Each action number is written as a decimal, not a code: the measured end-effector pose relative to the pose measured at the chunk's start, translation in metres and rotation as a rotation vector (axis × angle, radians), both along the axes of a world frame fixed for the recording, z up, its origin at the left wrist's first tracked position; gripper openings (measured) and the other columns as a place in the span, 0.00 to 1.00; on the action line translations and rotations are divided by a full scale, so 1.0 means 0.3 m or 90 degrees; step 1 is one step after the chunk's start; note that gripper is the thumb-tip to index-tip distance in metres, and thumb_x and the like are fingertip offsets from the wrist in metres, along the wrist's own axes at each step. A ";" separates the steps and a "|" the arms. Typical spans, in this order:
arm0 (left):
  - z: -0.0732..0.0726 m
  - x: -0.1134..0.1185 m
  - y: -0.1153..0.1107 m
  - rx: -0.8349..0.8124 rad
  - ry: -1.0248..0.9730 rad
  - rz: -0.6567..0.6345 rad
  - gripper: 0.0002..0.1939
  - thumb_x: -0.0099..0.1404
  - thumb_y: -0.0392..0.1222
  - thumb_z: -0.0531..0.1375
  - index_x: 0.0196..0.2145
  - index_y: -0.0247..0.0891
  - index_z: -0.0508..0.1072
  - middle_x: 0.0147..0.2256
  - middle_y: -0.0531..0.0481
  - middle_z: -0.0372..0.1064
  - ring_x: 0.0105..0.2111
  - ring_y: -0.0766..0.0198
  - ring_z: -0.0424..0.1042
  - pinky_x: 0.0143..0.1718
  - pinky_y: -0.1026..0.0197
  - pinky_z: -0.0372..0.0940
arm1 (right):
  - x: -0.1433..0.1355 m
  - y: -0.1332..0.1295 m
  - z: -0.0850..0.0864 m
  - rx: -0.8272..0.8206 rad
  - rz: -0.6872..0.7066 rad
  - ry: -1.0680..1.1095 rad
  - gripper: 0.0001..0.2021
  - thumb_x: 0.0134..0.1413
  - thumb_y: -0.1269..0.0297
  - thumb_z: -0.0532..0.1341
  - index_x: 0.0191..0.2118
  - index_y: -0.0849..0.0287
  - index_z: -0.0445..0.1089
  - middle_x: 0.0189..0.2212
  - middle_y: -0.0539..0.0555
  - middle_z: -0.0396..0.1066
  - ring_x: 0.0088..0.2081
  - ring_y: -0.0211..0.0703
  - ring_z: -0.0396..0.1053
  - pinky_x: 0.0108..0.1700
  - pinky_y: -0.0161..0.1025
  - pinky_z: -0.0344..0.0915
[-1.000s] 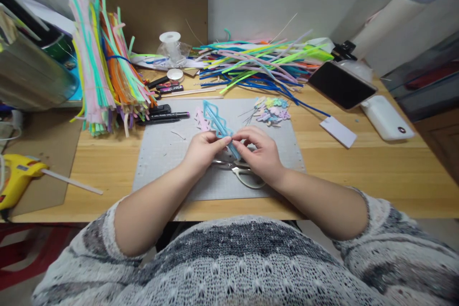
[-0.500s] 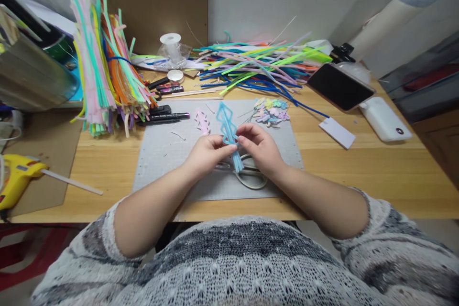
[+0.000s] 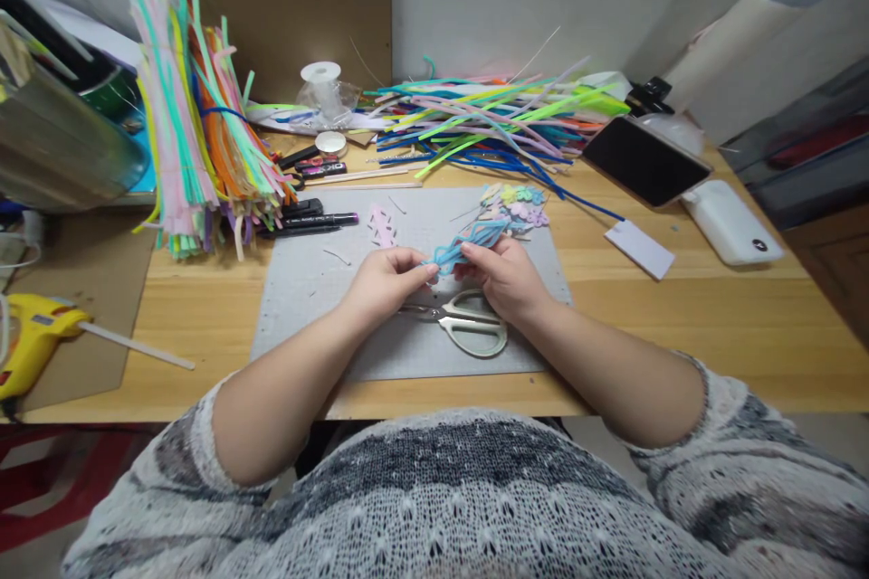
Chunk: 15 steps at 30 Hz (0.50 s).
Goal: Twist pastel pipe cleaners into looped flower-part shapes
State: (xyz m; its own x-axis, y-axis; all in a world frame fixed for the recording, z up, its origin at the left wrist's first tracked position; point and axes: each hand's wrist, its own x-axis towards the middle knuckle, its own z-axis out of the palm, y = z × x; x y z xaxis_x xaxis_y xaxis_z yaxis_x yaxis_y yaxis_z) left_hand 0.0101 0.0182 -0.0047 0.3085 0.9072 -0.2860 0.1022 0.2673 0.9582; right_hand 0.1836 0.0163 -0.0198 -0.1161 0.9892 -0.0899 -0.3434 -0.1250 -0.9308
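Between my hands is a light-blue shape bent from pipe cleaners (image 3: 479, 238), lying slanted with its upper right part over the pastel pieces. My left hand (image 3: 397, 280) pinches its lower left end between thumb and fingers. Around its middle, my right hand (image 3: 506, 273) is closed, the thumb on top. Scissors with pale handles (image 3: 475, 336) lie on the grey cutting mat (image 3: 305, 317) just below my hands. A small pink piece with dark marks (image 3: 383, 226) rests on the mat, up and left of my left hand.
Small pastel flower-like pieces on wires (image 3: 520, 204) lie at the mat's upper right. Behind are loose pipe cleaners (image 3: 489, 122), with standing bundles (image 3: 180, 127) at left. A yellow glue gun (image 3: 41, 335) is far left; a phone (image 3: 644, 161) and a white device (image 3: 733, 222) are right.
The blue pipe-cleaner shape has turned from upright to slanting toward the right. My right hand has shifted its hold along it, and the scissors below now show more fully.
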 end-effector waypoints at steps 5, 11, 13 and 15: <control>0.015 -0.010 0.010 -0.089 -0.033 -0.019 0.08 0.52 0.41 0.65 0.24 0.33 0.72 0.21 0.52 0.71 0.20 0.71 0.67 0.26 0.66 0.62 | 0.007 0.011 0.001 -0.016 -0.037 0.014 0.17 0.44 0.51 0.67 0.34 0.60 0.71 0.24 0.49 0.70 0.24 0.35 0.67 0.27 0.32 0.64; 0.011 -0.013 0.021 -0.184 -0.078 -0.025 0.08 0.52 0.40 0.65 0.24 0.32 0.72 0.21 0.51 0.70 0.18 0.71 0.68 0.23 0.67 0.61 | 0.017 0.023 -0.010 -0.026 -0.038 -0.067 0.19 0.41 0.48 0.68 0.28 0.61 0.70 0.21 0.50 0.69 0.24 0.36 0.67 0.28 0.34 0.65; 0.009 -0.009 0.020 -0.173 -0.070 -0.008 0.08 0.53 0.39 0.65 0.24 0.32 0.72 0.21 0.51 0.71 0.19 0.71 0.68 0.24 0.67 0.62 | 0.020 0.023 -0.011 -0.020 -0.050 -0.107 0.19 0.40 0.48 0.68 0.27 0.61 0.69 0.21 0.50 0.69 0.24 0.36 0.67 0.28 0.34 0.65; 0.006 -0.005 0.017 -0.141 -0.049 0.008 0.07 0.53 0.38 0.65 0.24 0.32 0.72 0.21 0.51 0.71 0.19 0.72 0.67 0.25 0.67 0.63 | 0.022 0.020 -0.009 0.005 -0.074 -0.170 0.19 0.41 0.48 0.68 0.26 0.61 0.70 0.20 0.50 0.69 0.23 0.36 0.66 0.27 0.34 0.65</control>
